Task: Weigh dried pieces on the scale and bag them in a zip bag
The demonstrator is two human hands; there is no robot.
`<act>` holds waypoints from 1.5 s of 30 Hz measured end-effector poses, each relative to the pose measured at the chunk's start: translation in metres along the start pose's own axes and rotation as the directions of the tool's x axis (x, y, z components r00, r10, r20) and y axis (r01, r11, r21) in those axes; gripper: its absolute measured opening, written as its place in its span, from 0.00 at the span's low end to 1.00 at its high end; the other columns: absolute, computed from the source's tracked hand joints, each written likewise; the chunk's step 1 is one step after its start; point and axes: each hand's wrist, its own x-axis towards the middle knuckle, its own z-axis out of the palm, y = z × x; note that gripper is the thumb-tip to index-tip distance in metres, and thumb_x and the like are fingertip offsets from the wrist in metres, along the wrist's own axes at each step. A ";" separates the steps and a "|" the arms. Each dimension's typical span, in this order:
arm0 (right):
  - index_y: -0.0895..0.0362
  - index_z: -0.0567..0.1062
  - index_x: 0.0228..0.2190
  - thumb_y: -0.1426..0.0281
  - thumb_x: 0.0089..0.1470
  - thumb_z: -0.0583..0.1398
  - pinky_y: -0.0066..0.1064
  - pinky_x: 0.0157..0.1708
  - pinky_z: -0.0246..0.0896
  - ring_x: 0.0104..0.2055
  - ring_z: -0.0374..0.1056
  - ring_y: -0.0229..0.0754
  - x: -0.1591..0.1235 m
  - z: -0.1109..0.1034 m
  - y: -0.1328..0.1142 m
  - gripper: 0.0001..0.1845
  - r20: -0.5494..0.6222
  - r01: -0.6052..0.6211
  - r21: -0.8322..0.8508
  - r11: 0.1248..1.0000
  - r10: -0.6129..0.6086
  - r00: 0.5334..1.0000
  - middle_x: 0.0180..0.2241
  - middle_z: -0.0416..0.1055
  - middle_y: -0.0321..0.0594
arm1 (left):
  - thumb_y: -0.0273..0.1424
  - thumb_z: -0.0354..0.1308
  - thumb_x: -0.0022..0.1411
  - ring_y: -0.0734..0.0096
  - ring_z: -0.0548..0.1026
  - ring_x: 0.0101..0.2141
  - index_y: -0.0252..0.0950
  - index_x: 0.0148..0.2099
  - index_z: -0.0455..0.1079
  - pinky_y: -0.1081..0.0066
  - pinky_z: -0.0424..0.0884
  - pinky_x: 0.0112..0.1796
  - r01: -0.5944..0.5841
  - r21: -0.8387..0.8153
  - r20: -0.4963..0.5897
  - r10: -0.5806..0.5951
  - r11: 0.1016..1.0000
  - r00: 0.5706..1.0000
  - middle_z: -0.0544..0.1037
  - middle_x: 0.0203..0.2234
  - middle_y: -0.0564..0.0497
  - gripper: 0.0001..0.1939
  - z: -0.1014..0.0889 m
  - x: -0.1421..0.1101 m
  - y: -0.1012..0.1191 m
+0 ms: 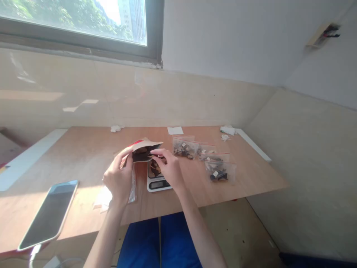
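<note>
Well, a phone (pixel 48 214) lies leftmost, at the hands' eight o'clock. The left hand (pixel 118 180) grips a brown paper pouch (pixel 143 152), its dark inside hard to make out. The right hand (pixel 169 169) pinches the pouch's mouth, fingers hiding the contact, above a kitchen scale (pixel 157 182). Zip bags (pixel 185 148) sit at three o'clock.

Matt paper pouch (pixel 146 146); glossy plastic bags (pixel 223 172); smooth plywood tabletop (pixel 259 178)
</note>
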 end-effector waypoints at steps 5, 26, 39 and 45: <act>0.56 0.74 0.37 0.74 0.54 0.58 0.28 0.39 0.67 0.35 0.71 0.38 -0.045 -0.007 0.038 0.07 -0.188 -0.107 0.002 0.994 0.106 0.976 0.36 0.75 0.39 | 0.37 0.52 0.62 0.65 0.74 0.44 0.34 0.48 0.67 0.65 0.69 0.45 0.043 -0.261 -0.112 -0.074 0.964 0.991 0.73 0.47 0.44 0.16 0.017 0.035 0.004; 0.56 0.74 0.39 0.78 0.58 0.50 0.37 0.44 0.63 0.43 0.67 0.43 -0.091 0.004 0.065 0.15 -0.121 -0.034 -0.340 0.940 -0.008 0.993 0.38 0.73 0.44 | 0.42 0.46 0.57 0.49 0.71 0.40 0.35 0.42 0.61 0.52 0.67 0.42 0.320 0.252 0.448 -0.403 0.913 0.798 0.69 0.31 0.44 0.17 0.000 -0.046 -0.072; 0.55 0.73 0.32 0.83 0.51 0.48 0.31 0.39 0.64 0.38 0.67 0.41 -0.135 0.017 0.030 0.18 0.055 -0.176 -0.061 0.982 0.180 0.982 0.32 0.68 0.40 | 0.36 0.41 0.62 0.59 0.73 0.28 0.36 0.37 0.62 0.67 0.64 0.27 -0.066 0.358 0.629 -0.189 0.931 0.754 0.70 0.24 0.45 0.12 0.007 -0.048 -0.096; 0.56 0.70 0.41 0.74 0.57 0.50 0.32 0.38 0.66 0.35 0.68 0.39 -0.119 0.057 0.005 0.12 0.154 -0.269 0.084 0.960 0.254 0.955 0.38 0.69 0.42 | 0.30 0.42 0.59 0.66 0.69 0.27 0.38 0.31 0.62 0.68 0.65 0.31 -0.138 0.110 0.554 0.055 0.984 0.831 0.69 0.26 0.48 0.09 -0.005 -0.059 -0.091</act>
